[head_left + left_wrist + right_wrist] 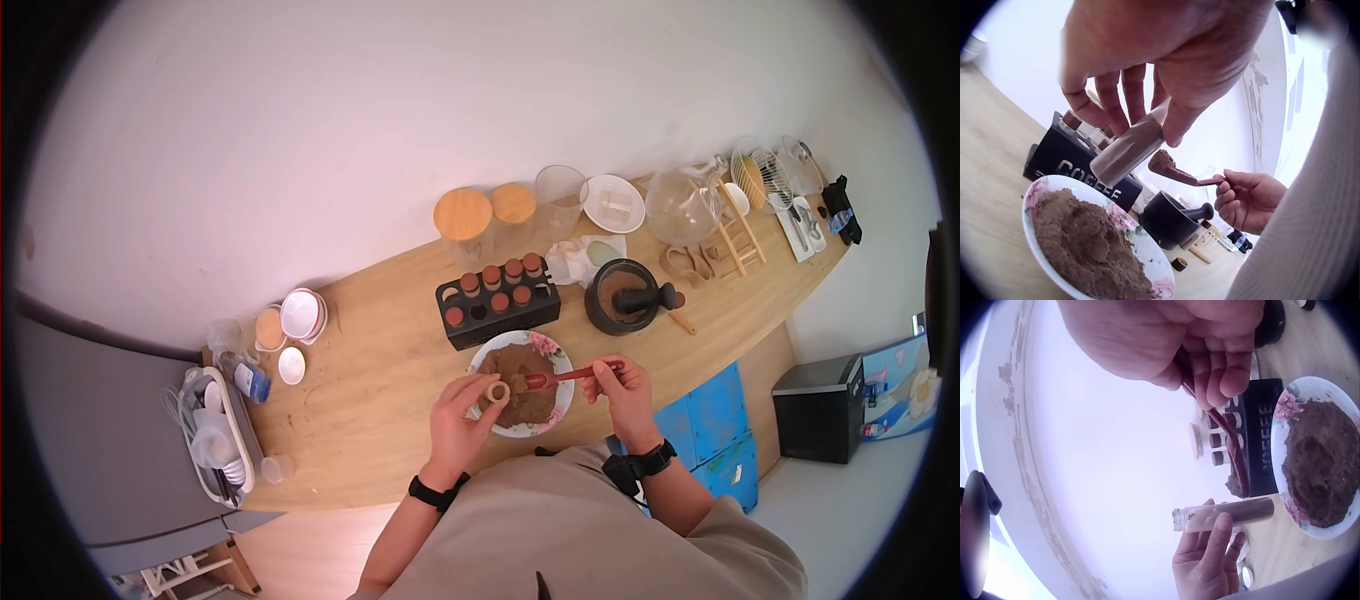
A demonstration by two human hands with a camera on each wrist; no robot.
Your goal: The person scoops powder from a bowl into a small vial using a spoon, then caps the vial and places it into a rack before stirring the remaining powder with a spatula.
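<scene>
My left hand holds a clear glass tube between thumb and fingers, above the flowered plate of brown powder. Brown powder fills much of the tube, and its mouth is uncapped in the right wrist view. My right hand pinches the handle of a red scoop; brown powder lies on the scoop's end, close beside the tube. Behind the plate stands a black rack with several tubes with reddish-brown caps.
A dark mortar with pestle stands right of the rack, a small cap near it. Wooden-lidded jars, a white dish and a wooden stand line the back. Bowls and a dish rack are at the left.
</scene>
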